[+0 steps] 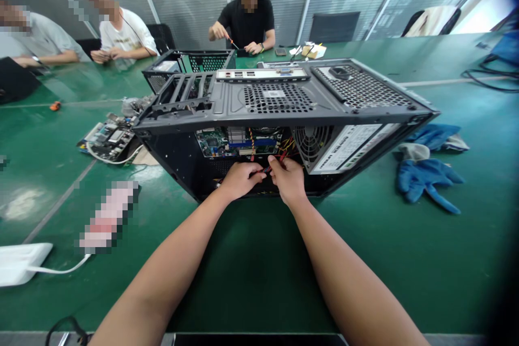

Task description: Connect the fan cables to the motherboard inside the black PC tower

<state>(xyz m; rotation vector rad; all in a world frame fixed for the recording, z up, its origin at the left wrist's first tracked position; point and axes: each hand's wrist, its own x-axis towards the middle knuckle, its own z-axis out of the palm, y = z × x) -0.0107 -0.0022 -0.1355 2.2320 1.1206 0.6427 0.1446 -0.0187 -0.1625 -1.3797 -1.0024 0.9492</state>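
One bundle of coloured wires [265, 170] sits at the open side of a black case [227, 102], which stands rear panel up around the middle of the counter [259, 259], its open side toward the near edge. Both forearms reach in from that edge and converge, elbows wide, wrists at the case's lower lip. The left hand [242, 179] points rightward, its thumb and index pinching the wires; the right hand [288, 177] leans inward from the other side, its thumb and bent index also closed on them, the two sets of fingertips just apart. The remaining fingers are curled and partly hidden. Inside the case show one motherboard [211, 143] and, to its right, one power supply [344, 148] with one round fan grille [312, 140]. Right of the case lie two blue gloves [421, 175], near each other. Left of it are one loose board [111, 138] and, nearer the near edge, one blurred pink device [109, 213], joined by one white cable [60, 270] to one white block [24, 262] at the left. One second case [158, 67] stands behind the first. Three people sit along the far edge; the one in black [249, 19] holds one screwdriver [232, 42].
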